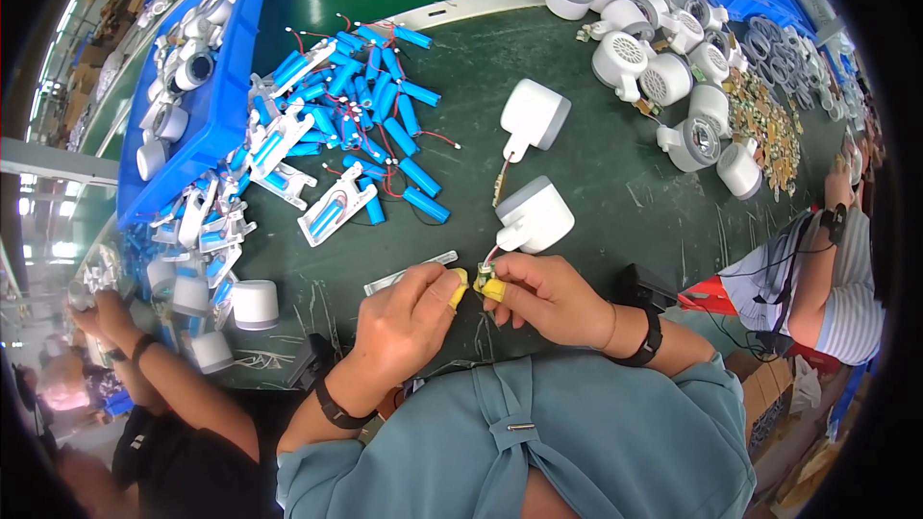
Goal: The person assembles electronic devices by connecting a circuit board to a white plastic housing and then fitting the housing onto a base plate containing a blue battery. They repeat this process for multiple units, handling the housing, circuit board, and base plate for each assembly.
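My right hand [553,298], a yellow cover on its thumb, pinches a small green circuit board [486,274]. A wire joins the board to a white round housing with a grey rim [538,213], which lies just beyond the fingers. My left hand [409,319] faces it with yellow-covered fingertips pressed together, a little apart from the board; what they hold, if anything, is hidden. Behind the left hand lies a narrow white plastic shell [411,273]. Farther off, a second white housing [532,115] has a narrow circuit board [501,183] dangling from its neck.
Wired blue cylindrical batteries [385,96] and white holders [336,211] are heaped at left beside a blue bin [245,48]. White fan-like heads [665,77], loose circuit boards [764,125] and grey rings [774,48] pile up at right. Co-workers' arms [187,365] flank the table.
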A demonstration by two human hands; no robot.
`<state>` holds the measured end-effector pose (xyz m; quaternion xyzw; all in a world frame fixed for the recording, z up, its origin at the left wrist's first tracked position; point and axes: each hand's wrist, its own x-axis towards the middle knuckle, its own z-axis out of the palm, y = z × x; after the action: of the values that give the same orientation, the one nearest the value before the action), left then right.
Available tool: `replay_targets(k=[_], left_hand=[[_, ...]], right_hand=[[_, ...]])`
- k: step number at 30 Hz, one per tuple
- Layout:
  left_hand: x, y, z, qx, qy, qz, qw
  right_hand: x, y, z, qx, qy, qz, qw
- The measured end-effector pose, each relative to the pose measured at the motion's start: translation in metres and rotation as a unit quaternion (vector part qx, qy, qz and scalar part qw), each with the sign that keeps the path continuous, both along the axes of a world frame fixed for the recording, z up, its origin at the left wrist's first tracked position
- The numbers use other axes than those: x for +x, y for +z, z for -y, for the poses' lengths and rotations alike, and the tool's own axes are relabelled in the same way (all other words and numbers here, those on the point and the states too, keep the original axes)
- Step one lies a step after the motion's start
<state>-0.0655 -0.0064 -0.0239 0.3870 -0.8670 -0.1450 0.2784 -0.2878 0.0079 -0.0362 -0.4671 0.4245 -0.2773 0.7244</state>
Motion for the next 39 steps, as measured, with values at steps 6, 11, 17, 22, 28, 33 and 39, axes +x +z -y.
replay_targets(k=[6, 11, 17, 22, 28, 33, 39], left_hand=[[0.001, 0.001, 0.003, 0.057, -0.004, -0.015, 0.998], [-0.001, 0.003, 0.005, 0.15, -0.022, -0.037, 0.988], [0.001, 0.007, 0.015, 0.193, -0.056, -0.026, 0.979], [0.005, 0.006, 0.024, 0.222, -0.102, -0.013, 0.97], [0.005, 0.007, 0.027, 0.249, -0.109, -0.017, 0.962], [0.006, 0.005, 0.027, 0.246, -0.112, -0.023, 0.963], [0.005, 0.009, 0.03, 0.319, -0.074, -0.023, 0.945]], right_hand=[[0.0, 0.002, 0.001, -0.082, 0.015, -0.05, 0.995], [0.002, 0.002, 0.001, -0.114, 0.023, -0.072, 0.991], [0.001, -0.002, -0.003, -0.201, 0.033, -0.141, 0.969], [0.003, -0.006, -0.005, -0.307, 0.023, -0.191, 0.932], [0.003, -0.003, -0.004, -0.291, 0.011, -0.18, 0.94], [0.003, -0.005, -0.004, -0.28, 0.018, -0.174, 0.944], [0.01, -0.008, -0.007, -0.358, -0.008, -0.223, 0.907]])
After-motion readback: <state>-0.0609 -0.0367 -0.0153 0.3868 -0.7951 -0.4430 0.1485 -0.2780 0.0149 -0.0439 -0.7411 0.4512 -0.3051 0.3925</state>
